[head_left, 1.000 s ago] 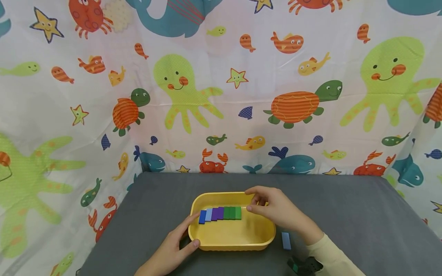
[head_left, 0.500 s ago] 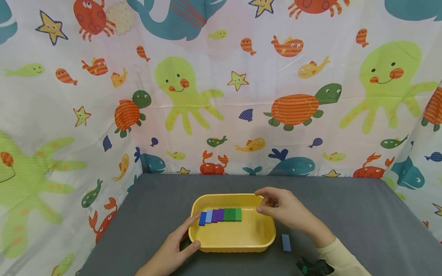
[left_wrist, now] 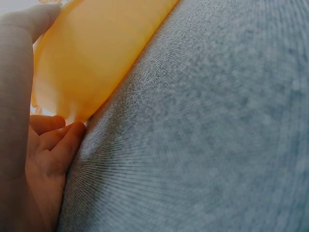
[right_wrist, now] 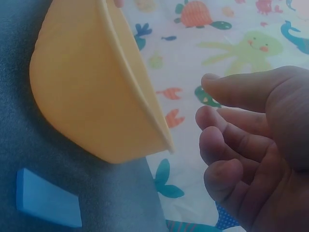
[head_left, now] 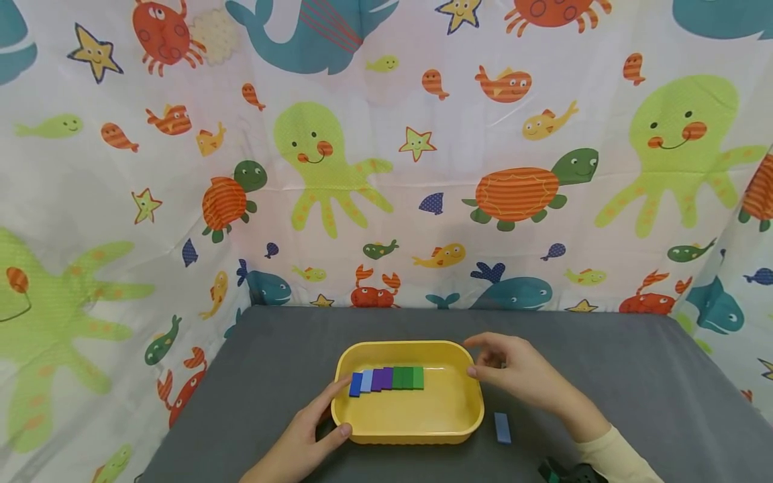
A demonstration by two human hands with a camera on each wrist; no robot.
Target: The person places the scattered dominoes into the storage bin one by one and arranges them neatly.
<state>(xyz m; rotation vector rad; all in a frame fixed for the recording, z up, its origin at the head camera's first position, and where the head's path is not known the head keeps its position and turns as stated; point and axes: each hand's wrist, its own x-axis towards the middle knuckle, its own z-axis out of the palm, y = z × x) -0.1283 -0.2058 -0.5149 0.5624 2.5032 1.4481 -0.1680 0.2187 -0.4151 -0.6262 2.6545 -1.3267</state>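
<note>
A yellow tray (head_left: 417,429) stands on the grey table. Inside it, near the back left, a stepped row of flat tiles (head_left: 402,378) runs from blue through light blue and purple to green. My left hand (head_left: 304,429) holds the tray's left end, thumb and index finger at the rim; in the left wrist view its other fingers (left_wrist: 67,140) lie against the outer wall. My right hand (head_left: 519,372) hovers at the tray's right rim, fingers loosely bent, nothing between them. Below it a single light blue tile (head_left: 502,428) lies on the table, right of the tray.
A curtain (head_left: 417,188) printed with sea animals hangs behind and beside the grey table (head_left: 290,335). A dark device with a green part (head_left: 570,471) sits at the right wrist, by the pale sleeve (head_left: 619,456).
My right hand has moved right, from over the tray's right part to its right rim. The left hand, the tile row and the loose tile stay in place.
</note>
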